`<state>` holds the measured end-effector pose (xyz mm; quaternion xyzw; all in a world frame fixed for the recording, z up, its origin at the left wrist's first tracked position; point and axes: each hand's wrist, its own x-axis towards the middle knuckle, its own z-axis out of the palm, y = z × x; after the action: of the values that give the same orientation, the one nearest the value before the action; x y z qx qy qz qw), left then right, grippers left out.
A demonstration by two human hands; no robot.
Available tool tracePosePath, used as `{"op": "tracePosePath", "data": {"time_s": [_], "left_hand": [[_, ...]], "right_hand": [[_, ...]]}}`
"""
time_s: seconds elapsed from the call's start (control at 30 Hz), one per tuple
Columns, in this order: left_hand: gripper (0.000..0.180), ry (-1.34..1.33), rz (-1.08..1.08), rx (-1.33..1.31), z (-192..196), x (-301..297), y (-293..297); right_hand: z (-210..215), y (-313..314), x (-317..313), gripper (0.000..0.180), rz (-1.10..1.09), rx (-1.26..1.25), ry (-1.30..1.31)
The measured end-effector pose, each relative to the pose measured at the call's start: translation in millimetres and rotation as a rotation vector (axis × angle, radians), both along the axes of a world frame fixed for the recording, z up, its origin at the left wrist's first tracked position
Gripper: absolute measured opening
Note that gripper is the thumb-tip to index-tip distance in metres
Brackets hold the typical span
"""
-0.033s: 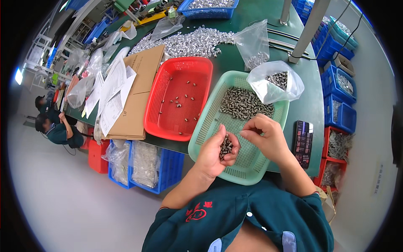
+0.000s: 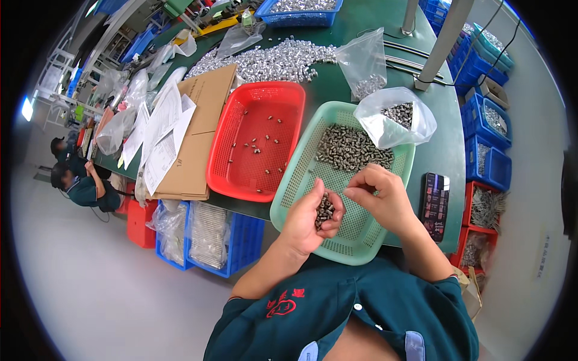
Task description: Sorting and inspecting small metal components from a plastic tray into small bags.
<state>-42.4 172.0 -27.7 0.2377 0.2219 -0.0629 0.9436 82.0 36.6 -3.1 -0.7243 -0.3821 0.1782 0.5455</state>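
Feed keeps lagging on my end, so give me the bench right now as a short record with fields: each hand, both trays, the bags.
left hand: cupped, holds a handful of small dark metal parts
right hand: fingertips pinched, above the green tray
green tray: pile of the same parts at its far end
red tray: a few scattered parts
clear bags: two, by the green tray's far end, part-filled
phone: right of the green tray

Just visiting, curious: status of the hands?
Left hand cupped around small metal parts. Right hand pinching beside it. Both over green basket. Nothing blocking.
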Motion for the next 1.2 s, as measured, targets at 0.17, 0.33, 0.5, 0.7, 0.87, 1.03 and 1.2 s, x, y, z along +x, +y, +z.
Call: {"op": "tracePosePath", "data": {"time_s": [0.17,0.33,0.5,0.7,0.87,1.03,1.2], "left_hand": [[0.053,0.05,-0.001,0.073,2,-1,-2],[0.053,0.082,0.007,0.122,6,2,-6],[0.048,0.099,0.011,0.205,8,1,-8],[0.043,0.082,-0.072,0.144,9,2,-4],[0.043,0.117,0.026,0.139,13,3,-10],[0.049,0.126,-0.094,0.114,11,3,-7],[0.049,0.074,-0.116,0.071,10,1,-4]], "right_hand": [[6,-1,-1,0.011,0.047,0.0,-0.105],[11,-1,-6,0.011,0.025,0.059,-0.408],[17,-2,-10,0.012,-0.033,0.087,-0.583],[7,-3,6,0.01,0.04,0.057,-0.317],[10,2,-9,0.011,-0.036,0.143,-0.651],[-3,-3,-1,0.009,0.031,0.034,-0.085],[-6,-5,7,0.013,0.062,-0.103,0.391]]}}
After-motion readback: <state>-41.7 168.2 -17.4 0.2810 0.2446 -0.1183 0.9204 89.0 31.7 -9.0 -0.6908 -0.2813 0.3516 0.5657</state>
